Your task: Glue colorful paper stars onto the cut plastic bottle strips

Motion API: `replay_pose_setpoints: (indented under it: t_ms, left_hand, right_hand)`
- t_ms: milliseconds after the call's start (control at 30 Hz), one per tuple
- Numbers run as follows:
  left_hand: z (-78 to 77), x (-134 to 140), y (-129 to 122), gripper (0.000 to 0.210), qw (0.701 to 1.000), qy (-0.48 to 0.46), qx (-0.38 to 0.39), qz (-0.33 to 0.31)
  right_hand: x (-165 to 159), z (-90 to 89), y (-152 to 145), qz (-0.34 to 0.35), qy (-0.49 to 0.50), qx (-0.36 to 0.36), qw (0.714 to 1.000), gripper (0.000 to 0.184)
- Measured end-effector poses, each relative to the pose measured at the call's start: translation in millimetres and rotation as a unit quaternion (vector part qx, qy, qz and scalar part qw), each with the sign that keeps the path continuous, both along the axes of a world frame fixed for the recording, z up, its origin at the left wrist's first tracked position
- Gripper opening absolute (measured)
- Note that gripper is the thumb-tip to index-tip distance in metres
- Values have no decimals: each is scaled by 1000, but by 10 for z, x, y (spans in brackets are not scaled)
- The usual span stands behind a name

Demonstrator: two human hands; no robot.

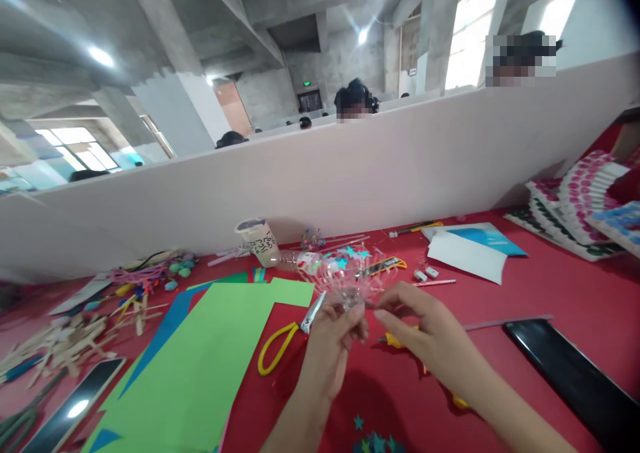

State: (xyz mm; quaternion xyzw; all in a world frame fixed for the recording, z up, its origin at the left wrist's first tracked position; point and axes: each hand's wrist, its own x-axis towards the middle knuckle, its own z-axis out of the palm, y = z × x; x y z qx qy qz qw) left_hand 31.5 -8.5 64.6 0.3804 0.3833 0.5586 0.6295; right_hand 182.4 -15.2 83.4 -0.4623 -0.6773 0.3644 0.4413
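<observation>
Quietly, at a red-covered table (470, 286), a person works with both hands on a fringed clear plastic piece (351, 297) at the centre of the frame. Wooden sticks (75, 339) lie heaped at lower left, beside green paper (215, 346). Right of the paper, yellow-handled scissors (301, 328) rest near the left hand (333, 336), whose thumb and fingers pinch the narrow, uncut-looking base of the plastic. Above that grip, thin strips fan outward, with turquoise stars (343, 263) among them. The piece is probably very light and a little slippery, its strips springy and easily creased; the firmer base looks the best place to hold. Just right of it, the right hand (430, 323) hovers with thumb and forefinger drawn close together; whether they pinch anything cannot be told. A glossy black slab (570, 373) lies at lower right, patterned sheets (580, 196) beyond it at the right edge.
</observation>
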Motion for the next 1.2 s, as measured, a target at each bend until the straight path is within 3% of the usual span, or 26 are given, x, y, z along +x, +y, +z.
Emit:
replay_pose_setpoints:
  t_ms: [100,200,400,567,667,833,1000,1100,1200]
  left_hand:
    - [-10,94,-12,4,1000,7,10,19]
    - [-6,148,-44,13,1000,11,23,9]
    - [59,108,-96,24,999,-21,-9,-25]
    - [100,91,-122,24,999,-28,-19,7]
    - [107,72,-124,23,999,-33,-27,5]
    - [90,2,-56,26,997,-26,-10,72]
    - [47,-64,-10,19,996,-29,33,73]
    - [19,-63,-17,14,997,8,46,55]
    - [-4,-36,-19,22,997,19,32,63]
  right_hand:
    - [-47,-79,38,-20,-6,38,999,12]
    - [-57,-120,69,-39,1,29,999,15]
    - [-39,-100,94,-38,8,28,999,10]
    - [-34,-72,61,-22,10,29,999,10]
    - [-33,-41,35,-10,5,37,999,11]
    - [71,65,-5,-57,-17,42,997,15]
    - [238,233,-155,-80,33,74,993,12]
    - [246,289,-256,-40,83,47,995,8]
    - [197,287,-296,10,130,8,991,16]
